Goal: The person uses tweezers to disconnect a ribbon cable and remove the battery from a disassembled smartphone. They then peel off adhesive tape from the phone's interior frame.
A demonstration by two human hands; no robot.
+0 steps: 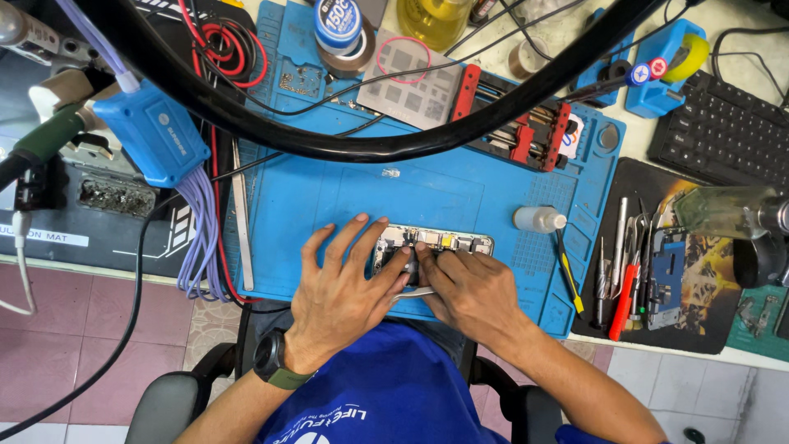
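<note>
I see the opened phone [433, 247] lying flat near the front edge of the blue work mat [460, 193], its bared circuit side up. My left hand [341, 284] rests on its left end, fingers [362, 234] spread and flat on the mat and the casing, thumb tucked in toward the middle. My right hand [468, 288] sits just beside it, fingers curled together and pinching what looks like a pair of metal tweezers [413, 290], though the tips are hidden under the knuckles and I cannot tell what they touch.

To do this well, I judge the left hand should press the phone firmly so it cannot slide, while the right works with small, light moves; a slip could scrape the exposed board.

As for containers: a small white dropper bottle [538, 219] lies on its side on the mat to the right of the phone, contents not visible. A bottle of yellow liquid [433, 18] stands at the far edge. On the dark side mat [715, 308], well apart, lie screwdrivers and a red-handled tool [624, 302] in a row.
</note>
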